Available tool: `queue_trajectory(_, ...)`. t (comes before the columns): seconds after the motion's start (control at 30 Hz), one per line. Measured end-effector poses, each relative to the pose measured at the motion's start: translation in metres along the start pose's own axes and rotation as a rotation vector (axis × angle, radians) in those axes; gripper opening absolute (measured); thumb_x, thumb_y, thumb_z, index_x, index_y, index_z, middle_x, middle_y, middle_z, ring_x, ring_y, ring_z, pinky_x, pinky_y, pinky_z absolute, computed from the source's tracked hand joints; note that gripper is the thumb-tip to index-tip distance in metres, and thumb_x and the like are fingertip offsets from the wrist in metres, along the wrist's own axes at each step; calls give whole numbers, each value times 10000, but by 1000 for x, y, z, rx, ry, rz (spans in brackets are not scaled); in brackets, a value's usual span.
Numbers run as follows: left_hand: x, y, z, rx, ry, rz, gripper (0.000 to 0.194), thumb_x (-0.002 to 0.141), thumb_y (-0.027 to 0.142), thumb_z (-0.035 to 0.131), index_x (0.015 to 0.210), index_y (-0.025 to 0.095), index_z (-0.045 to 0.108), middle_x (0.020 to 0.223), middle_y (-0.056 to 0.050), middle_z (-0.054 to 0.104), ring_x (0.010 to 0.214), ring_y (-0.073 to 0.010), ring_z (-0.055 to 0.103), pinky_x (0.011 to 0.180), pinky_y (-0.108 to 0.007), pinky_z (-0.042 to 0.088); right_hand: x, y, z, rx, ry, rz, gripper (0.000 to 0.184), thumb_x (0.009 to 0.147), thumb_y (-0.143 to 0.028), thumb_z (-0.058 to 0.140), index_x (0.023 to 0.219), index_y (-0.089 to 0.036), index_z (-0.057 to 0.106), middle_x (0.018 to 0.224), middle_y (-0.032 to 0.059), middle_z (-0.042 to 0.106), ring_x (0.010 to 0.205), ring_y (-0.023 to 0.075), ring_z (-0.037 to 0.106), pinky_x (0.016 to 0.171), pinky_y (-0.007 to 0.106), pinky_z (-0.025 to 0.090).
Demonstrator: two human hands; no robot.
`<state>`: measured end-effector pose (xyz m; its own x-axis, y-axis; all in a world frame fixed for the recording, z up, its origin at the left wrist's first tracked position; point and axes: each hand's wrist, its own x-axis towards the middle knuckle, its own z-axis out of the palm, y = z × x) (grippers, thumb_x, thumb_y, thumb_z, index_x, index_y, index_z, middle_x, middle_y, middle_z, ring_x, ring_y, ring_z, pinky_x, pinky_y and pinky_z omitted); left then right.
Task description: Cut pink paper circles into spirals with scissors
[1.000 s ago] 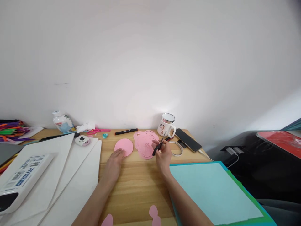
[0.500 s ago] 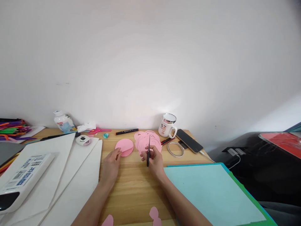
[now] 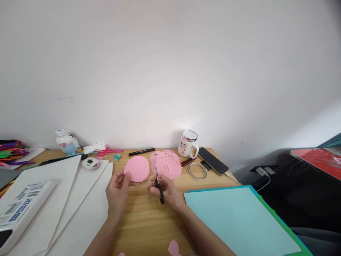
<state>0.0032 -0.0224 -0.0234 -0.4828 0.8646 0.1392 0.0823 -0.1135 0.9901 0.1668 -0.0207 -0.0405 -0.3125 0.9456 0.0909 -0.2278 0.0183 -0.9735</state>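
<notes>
While my left hand (image 3: 117,192) pinches a pink disc (image 3: 137,168), my right hand (image 3: 169,192) holds scissors (image 3: 160,188).
Left thumb and fingers close on its edge; right fingers bend round the scissors.

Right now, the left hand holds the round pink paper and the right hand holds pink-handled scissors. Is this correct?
Not fully: the scissors in the right hand are black-handled, not pink-handled, as the head view shows. The left hand does hold the round pink paper.
</notes>
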Motion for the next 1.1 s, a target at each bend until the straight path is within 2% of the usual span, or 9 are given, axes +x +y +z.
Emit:
queue_trajectory(0.07, -2, 4, 0, -90, -92, -74, 305, 716, 414, 626, 859, 180, 494, 585, 8, 673, 466, -177, 638, 516, -277, 511, -2, -1, 4, 23, -40, 28, 373, 592, -352, 765, 829, -195, 524, 631, -36, 593, 585, 122, 518, 560, 230, 391)
queue_trajectory(0.17, -6, 8, 0, -130, -171, -103, 313, 735, 422, 612, 884, 184, 476, 531, 20, 664, 484, -184, 647, 525, -278, 514, -5, -1, 9, 28, -75, 66, 395, 572, -350, 785, 822, -196, 521, 657, -31, 598, 584, 121, 529, 558, 229, 393)
queue_trajectory(0.4, -13, 14, -2, -218, -131, -75, 282, 780, 412, 574, 922, 201, 453, 613, 3, 698, 526, -183, 652, 515, -273, 511, -9, 0, 13, 46, -114, 72, 406, 574, -362, 788, 839, -208, 522, 653, -28, 591, 628, 142, 541, 580, 242, 404)
queue_trajectory(0.6, -18, 17, 1, -73, -208, -75, 301, 734, 431, 608, 872, 196, 481, 620, -15, 708, 518, -183, 655, 505, -259, 514, -9, 1, 15, 94, -130, 48, 386, 575, -370, 787, 806, -206, 526, 628, -38, 565, 604, 134, 515, 566, 236, 393)
queue_trajectory(0.77, -19, 17, 1, -44, -255, -81, 334, 667, 392, 675, 890, 167, 570, 767, -59, 735, 640, -195, 673, 608, -272, 541, -8, -3, 16, 149, -103, 31, 391, 572, -387, 790, 813, -203, 543, 645, -35, 556, 606, 134, 509, 616, 255, 415)
queue_trajectory(0.9, -19, 17, 0, -24, -354, -110, 271, 695, 402, 648, 787, 148, 628, 666, -53, 722, 541, -183, 639, 536, -268, 527, -8, -3, 17, 118, -70, 32, 396, 569, -419, 780, 802, -213, 536, 648, -40, 523, 591, 131, 477, 598, 251, 405)
queue_trajectory(1.1, -18, 16, 0, -21, -332, -118, 264, 686, 396, 659, 780, 150, 642, 595, -25, 700, 463, -163, 599, 472, -258, 506, -8, 0, 15, 59, -56, 26, 356, 589, -440, 754, 758, -209, 542, 635, -44, 496, 558, 112, 404, 505, 213, 321)
